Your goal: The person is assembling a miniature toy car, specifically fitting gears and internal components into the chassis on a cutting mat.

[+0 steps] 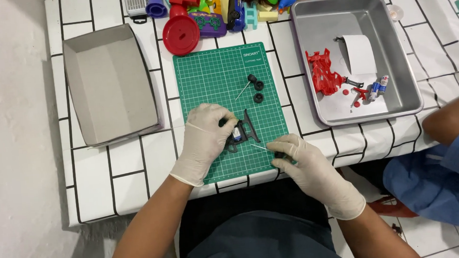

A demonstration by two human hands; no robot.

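free: upper green mat (210,77) | blocked: loose wheels (257,85), toy pile (222,7)

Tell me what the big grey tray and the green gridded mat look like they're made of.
The rectangular grey tray looks like brushed metal, given its dull silvery sheen and rolled rim. The green gridded mat looks like matte rubber or soft plastic: flat, without glare.

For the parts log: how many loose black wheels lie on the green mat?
3 black wheels, clustered on the green cutting mat above the left hand. Others may be hidden under the gloved hands.
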